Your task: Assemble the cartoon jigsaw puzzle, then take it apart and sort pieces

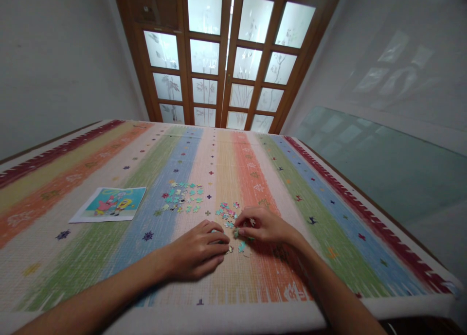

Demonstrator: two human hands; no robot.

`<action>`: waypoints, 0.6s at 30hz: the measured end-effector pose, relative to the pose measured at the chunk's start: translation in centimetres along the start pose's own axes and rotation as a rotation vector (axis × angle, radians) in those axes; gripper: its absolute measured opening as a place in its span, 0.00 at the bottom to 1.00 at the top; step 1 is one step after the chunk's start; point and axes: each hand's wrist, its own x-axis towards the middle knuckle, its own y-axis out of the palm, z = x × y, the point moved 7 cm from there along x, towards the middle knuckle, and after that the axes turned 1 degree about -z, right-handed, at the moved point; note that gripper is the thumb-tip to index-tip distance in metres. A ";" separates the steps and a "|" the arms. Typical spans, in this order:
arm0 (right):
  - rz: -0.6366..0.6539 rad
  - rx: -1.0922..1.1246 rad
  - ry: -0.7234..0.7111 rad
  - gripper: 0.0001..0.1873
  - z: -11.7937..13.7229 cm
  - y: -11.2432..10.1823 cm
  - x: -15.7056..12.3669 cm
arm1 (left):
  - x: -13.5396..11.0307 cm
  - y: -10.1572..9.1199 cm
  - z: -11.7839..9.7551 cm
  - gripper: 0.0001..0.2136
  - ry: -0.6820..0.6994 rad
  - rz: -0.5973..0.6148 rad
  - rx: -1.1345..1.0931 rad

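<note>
My left hand [199,250] rests on the striped mat [109,257], fingers curled together over small jigsaw pieces I can hardly see. My right hand [260,225] lies just beside it, fingertips pinched on a small puzzle piece above a few loose pieces [239,245]. A little cluster of pieces [228,212] lies right behind my fingers. A wider scatter of teal pieces [182,198] sits farther back on the blue stripe. A cartoon reference picture [109,204] lies flat at the left.
The mat covers a wide surface with its front edge [233,315] near me. A green glass panel [383,169] runs along the right side. Wooden doors with frosted panes [226,58] stand behind, between white walls.
</note>
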 end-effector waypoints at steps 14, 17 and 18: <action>0.005 0.382 0.081 0.10 -0.1 1.6 0.4 | -0.2 -1.0 1.0 0.10 -0.095 -0.221 0.085; 0.000 0.493 0.118 0.12 0.3 2.6 0.8 | -0.3 -1.1 0.9 0.09 -0.066 -0.264 0.080; 0.001 0.510 0.129 0.12 0.4 2.8 0.9 | -0.3 -1.1 0.9 0.08 -0.056 -0.271 0.081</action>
